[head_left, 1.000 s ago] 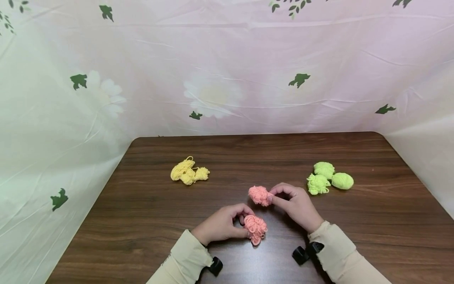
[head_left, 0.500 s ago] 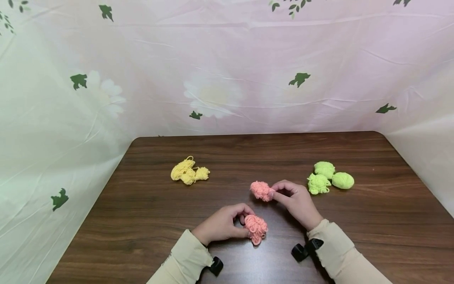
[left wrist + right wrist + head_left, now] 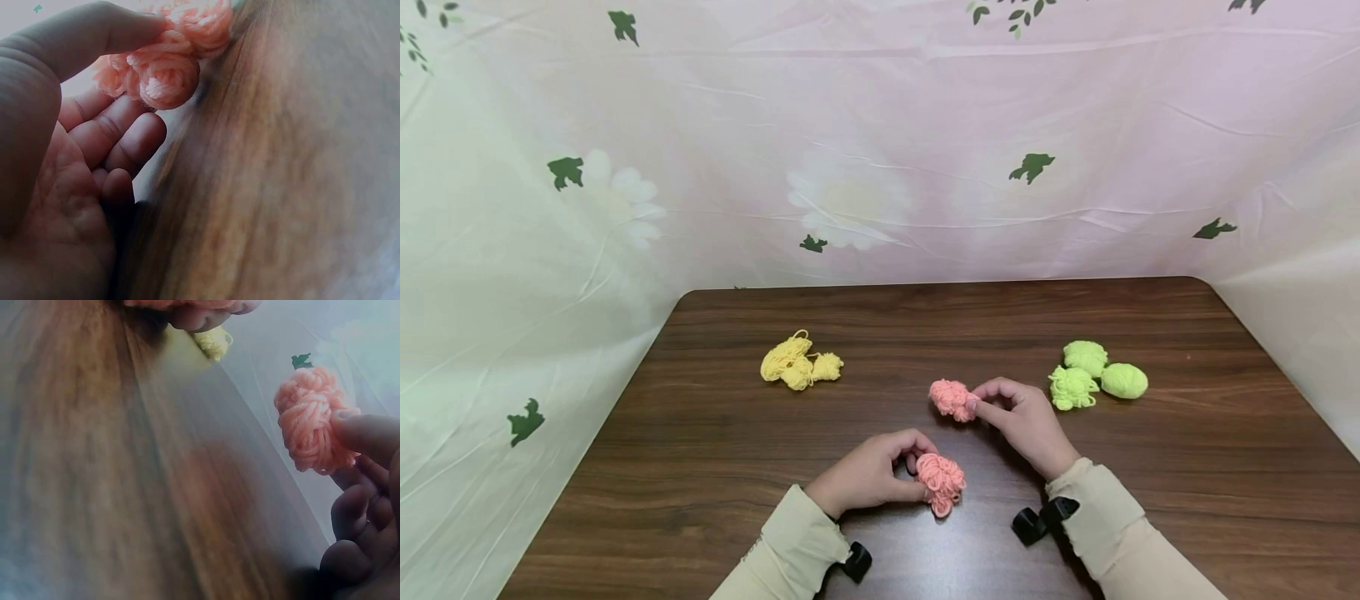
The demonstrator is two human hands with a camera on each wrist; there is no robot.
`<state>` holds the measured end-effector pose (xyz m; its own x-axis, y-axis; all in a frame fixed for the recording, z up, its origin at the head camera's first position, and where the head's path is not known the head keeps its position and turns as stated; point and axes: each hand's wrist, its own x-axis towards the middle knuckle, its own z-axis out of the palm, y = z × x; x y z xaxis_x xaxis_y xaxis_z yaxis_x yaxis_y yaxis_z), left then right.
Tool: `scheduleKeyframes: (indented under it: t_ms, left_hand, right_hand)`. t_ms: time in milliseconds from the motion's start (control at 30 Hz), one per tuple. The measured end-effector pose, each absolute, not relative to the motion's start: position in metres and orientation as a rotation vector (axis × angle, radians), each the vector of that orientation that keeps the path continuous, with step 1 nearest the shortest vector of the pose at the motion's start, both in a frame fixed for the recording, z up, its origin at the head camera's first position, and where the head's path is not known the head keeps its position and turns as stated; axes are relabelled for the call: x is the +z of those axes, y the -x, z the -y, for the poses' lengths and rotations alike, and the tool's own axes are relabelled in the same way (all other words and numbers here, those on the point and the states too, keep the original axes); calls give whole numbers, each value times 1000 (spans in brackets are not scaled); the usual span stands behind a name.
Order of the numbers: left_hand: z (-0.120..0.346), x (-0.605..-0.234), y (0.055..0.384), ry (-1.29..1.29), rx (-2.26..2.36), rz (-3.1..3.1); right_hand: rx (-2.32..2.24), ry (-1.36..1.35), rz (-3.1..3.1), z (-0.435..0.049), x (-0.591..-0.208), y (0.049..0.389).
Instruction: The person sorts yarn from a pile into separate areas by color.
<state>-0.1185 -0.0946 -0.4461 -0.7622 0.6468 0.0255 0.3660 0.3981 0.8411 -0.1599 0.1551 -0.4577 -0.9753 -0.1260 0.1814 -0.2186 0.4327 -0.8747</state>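
Observation:
Between thumb and fingers, my left hand (image 3: 872, 475) pinches a loopy pink ball of yarn (image 3: 941, 482) low over the front middle of the table. Farther back and slightly right, my right hand (image 3: 1026, 423) pinches a second pink ball of yarn (image 3: 952, 400) by its right end. In the right wrist view this yarn ball (image 3: 314, 422) shows wound strands and sits above the tabletop. The left wrist view has the thumb on top of the other yarn ball (image 3: 167, 78), the lower fingers loosely bent beneath. The two pink balls are apart.
Several yellow yarn bundles (image 3: 787, 358) lie in a cluster at the back left of the brown wooden table (image 3: 700, 483). Three lime-green yarn balls (image 3: 1124, 382) sit together at the back right, beyond my right hand. A patterned cloth (image 3: 880, 125) hangs behind the table.
My right hand has moved slightly away from me with its pink yarn ball, widening the gap between the two balls. My left hand has stayed nearly still.

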Motion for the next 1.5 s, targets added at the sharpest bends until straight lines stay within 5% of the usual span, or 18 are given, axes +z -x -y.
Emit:
scheduleKeyframes:
  t_ms: [1500]
  left_hand:
    - [95,-448,120,-903,1307,-2355]
  right_hand:
    - [1705,-291,2511,-146,-429,145]
